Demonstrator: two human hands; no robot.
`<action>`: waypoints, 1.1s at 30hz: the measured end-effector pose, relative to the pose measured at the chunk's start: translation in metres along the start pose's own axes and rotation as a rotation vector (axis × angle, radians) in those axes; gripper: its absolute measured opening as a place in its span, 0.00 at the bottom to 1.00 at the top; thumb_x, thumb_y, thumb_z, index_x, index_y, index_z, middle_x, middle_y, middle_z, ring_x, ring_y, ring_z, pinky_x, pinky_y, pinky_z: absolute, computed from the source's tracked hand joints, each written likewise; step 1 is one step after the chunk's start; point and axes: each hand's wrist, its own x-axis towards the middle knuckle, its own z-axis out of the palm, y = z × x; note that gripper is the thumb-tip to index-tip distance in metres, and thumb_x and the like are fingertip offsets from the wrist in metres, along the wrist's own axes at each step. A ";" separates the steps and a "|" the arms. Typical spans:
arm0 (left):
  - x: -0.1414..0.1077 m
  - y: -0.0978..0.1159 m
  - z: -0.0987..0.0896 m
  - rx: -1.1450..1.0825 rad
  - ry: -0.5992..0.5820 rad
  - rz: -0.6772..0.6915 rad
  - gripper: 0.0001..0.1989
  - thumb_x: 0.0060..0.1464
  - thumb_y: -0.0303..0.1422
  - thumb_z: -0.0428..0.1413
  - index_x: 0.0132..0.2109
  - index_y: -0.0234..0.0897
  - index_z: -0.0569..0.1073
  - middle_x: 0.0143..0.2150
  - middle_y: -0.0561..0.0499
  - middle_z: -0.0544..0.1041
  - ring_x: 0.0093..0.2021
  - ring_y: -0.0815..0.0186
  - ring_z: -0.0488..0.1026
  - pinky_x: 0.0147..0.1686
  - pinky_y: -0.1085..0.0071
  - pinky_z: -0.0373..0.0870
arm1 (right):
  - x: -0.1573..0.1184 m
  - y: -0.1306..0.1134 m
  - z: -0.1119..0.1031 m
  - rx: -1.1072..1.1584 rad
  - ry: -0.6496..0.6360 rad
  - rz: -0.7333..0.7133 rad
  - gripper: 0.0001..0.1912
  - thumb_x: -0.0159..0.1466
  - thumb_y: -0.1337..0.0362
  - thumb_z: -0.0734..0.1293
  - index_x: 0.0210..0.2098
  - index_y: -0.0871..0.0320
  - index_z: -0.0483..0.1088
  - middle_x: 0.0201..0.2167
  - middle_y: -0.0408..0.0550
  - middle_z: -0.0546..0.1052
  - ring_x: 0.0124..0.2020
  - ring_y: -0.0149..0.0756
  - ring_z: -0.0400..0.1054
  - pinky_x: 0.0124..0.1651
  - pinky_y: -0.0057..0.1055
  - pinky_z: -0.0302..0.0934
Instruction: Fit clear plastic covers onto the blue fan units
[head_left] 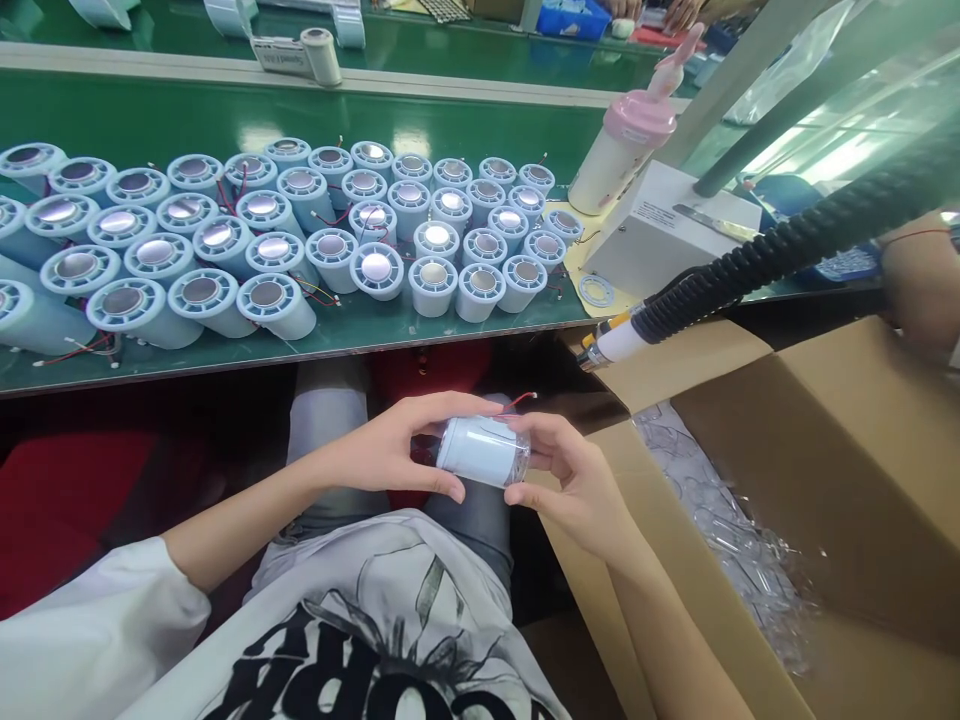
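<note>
Above my lap I hold a light blue cylinder (pixel 480 452) lying on its side, with a clear plastic cover around it toward its right end. My left hand (pixel 409 445) has its fingers and thumb around the left end. The right end, where the clear plastic shows, is between the thumb and fingers of my right hand (pixel 574 480). A thin red wire sticks up behind the cylinder. Beyond my hands, several upright light blue cylinders (pixel 376 270) stand in rows on the green table (pixel 375 335), many with thin wires.
An open cardboard box (pixel 630 560) with clear plastic parts (pixel 720 530) is at my right. A black corrugated hose (pixel 795 235) crosses above it. A pink-lidded bottle (pixel 626 140) stands by a white metal block. Another person's hands (pixel 682 12) show at the top.
</note>
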 end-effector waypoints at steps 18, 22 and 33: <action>0.133 -0.052 0.012 -0.504 0.085 -0.159 0.37 0.34 0.36 0.70 0.54 0.32 0.72 0.54 0.36 0.74 0.56 0.52 0.69 0.57 0.56 0.60 | 0.031 0.102 0.000 0.374 0.718 -0.076 0.29 0.50 0.53 0.74 0.45 0.55 0.59 0.42 0.51 0.75 0.42 0.38 0.71 0.46 0.38 0.66; 0.149 -0.049 0.009 -0.450 0.033 -0.165 0.36 0.35 0.37 0.70 0.53 0.30 0.73 0.53 0.37 0.75 0.54 0.53 0.70 0.58 0.56 0.59 | 0.038 0.108 -0.009 0.377 0.750 -0.107 0.29 0.50 0.53 0.74 0.45 0.55 0.59 0.43 0.52 0.74 0.42 0.38 0.71 0.46 0.38 0.66; 0.101 -0.032 0.002 -0.083 -0.069 0.003 0.22 0.45 0.30 0.65 0.47 0.37 0.68 0.53 0.42 0.70 0.51 0.60 0.70 0.48 0.62 0.70 | 0.009 0.068 -0.025 0.311 0.492 -0.042 0.22 0.50 0.60 0.74 0.44 0.54 0.68 0.40 0.48 0.75 0.40 0.37 0.70 0.37 0.32 0.68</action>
